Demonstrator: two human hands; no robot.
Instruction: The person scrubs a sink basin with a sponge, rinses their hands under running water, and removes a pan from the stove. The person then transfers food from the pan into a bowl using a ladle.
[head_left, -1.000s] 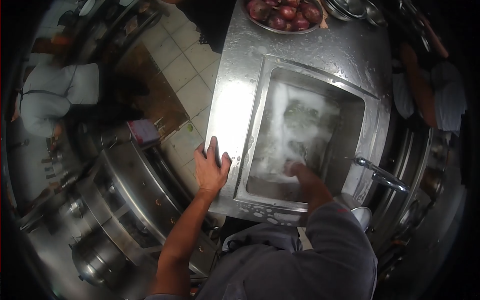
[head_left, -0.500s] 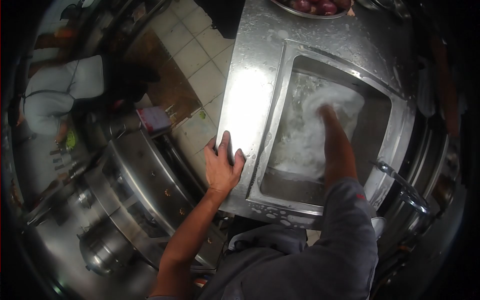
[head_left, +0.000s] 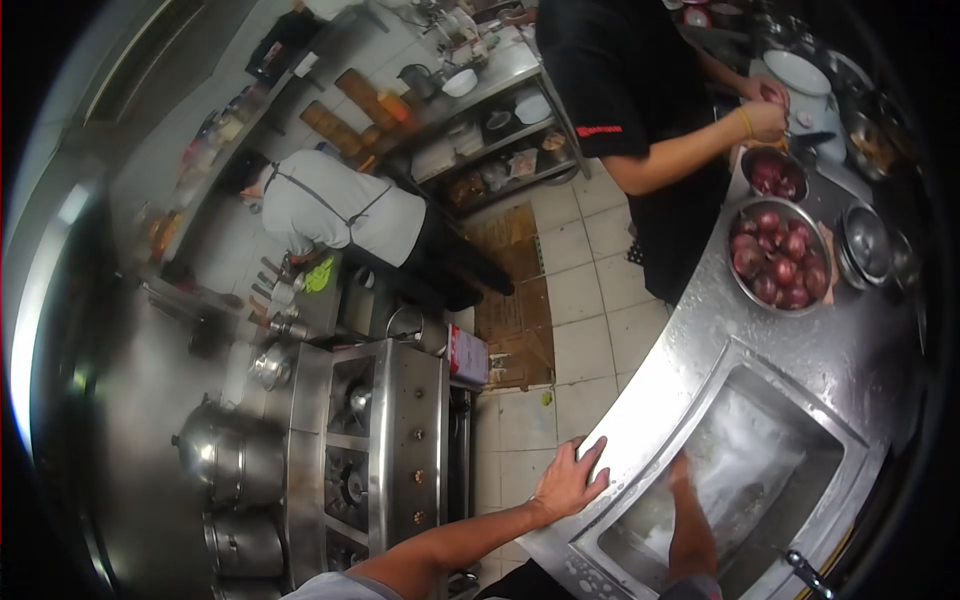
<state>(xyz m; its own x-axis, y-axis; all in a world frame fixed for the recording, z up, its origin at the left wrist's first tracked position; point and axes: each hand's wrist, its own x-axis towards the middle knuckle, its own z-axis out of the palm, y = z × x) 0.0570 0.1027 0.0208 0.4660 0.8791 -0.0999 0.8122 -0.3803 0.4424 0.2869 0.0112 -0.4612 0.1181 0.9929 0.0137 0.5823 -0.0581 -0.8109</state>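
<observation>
In the head view, our left hand (head_left: 568, 485) rests, fingers spread, on the edge of the steel counter (head_left: 655, 385), probably to steady us. Our right hand (head_left: 681, 472) reaches into the sink (head_left: 800, 394) with foamy water (head_left: 745, 450) just beside it; we cannot tell whether its blurred fingers pinch anything.

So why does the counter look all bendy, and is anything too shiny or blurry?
In the head view, wide-lens distortion probably makes the steel counter look curved, and the picture's corners go black; in that same view, white glare covers the counter near the left hand, while the right hand inside the sink looks blurry, its fingers unclear.
</observation>
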